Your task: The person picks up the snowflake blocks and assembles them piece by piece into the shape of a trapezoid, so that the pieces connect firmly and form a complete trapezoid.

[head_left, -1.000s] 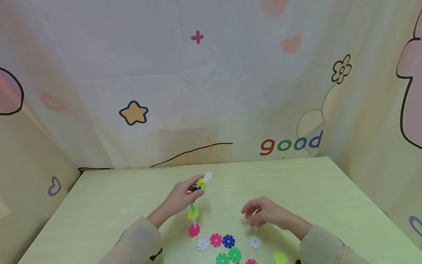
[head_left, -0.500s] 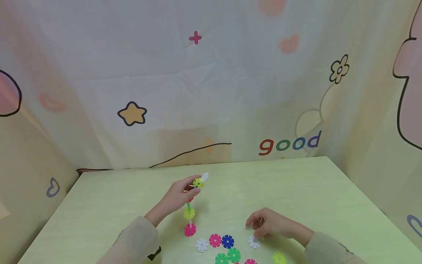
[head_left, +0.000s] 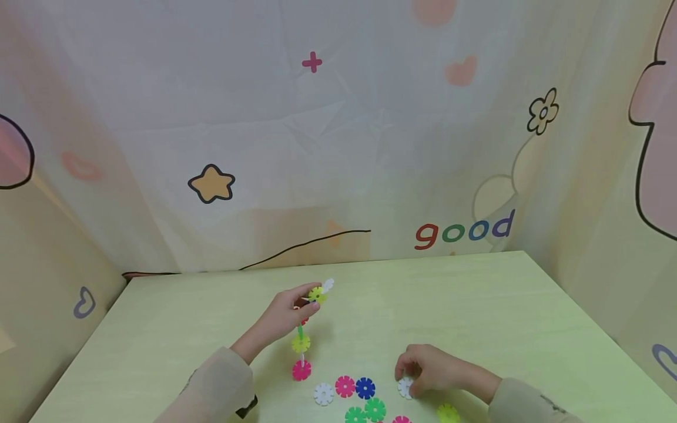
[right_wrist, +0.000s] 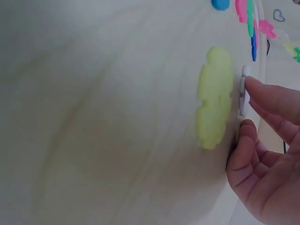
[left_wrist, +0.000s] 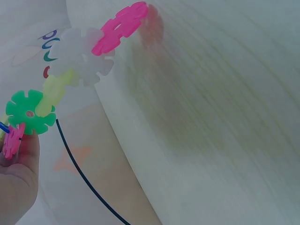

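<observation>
Disc chain (head_left: pixel 301 343) passes through pinching left hand (head_left: pixel 284 312); right hand (head_left: pixel 432 367) pinches white disc (head_left: pixel 404 388).

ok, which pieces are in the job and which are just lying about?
In the job:
disc chain, held by left hand
white disc, touched by right hand

Lying about, perhaps spares:
another white disc
pink discs
blue disc
green discs
yellow disc
light-blue piece

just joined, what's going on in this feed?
A person's left hand holds a chain of linked coloured discs raised over the table. Their right hand has its thumb and curled fingers around a white disc, not joined to the chain. Loose discs in several colours lie nearby.
</observation>
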`<control>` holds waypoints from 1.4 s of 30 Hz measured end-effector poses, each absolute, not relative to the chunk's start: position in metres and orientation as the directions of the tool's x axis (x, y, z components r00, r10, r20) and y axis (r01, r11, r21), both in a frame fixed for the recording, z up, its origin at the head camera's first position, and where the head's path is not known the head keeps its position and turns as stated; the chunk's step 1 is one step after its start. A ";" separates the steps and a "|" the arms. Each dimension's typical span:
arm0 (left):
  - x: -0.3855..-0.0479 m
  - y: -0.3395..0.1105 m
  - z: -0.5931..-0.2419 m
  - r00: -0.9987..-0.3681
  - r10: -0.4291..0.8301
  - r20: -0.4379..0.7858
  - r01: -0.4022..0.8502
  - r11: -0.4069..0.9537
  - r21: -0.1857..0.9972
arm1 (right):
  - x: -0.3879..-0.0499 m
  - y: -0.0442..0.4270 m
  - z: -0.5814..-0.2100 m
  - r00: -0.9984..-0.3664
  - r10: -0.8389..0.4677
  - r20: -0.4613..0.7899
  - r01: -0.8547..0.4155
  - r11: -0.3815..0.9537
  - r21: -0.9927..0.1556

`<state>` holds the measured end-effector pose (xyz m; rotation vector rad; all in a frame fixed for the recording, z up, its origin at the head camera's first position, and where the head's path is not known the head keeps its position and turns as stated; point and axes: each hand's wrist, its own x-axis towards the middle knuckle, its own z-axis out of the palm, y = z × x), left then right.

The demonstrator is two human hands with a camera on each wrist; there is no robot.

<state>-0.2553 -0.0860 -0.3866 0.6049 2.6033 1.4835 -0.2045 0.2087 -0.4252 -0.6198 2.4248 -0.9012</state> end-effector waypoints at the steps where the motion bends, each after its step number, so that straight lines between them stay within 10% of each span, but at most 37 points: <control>1: -0.255 -0.086 -0.387 -0.917 0.379 0.121 0.298 0.451 0.841 | -0.204 0.208 -0.425 -0.784 -0.557 -0.274 -0.247 0.685 -0.686; 42: -0.253 -0.086 -0.388 -0.861 0.508 0.024 0.337 0.534 0.776 | -0.213 0.141 -0.425 -0.742 -0.603 -0.294 -0.325 0.707 -0.629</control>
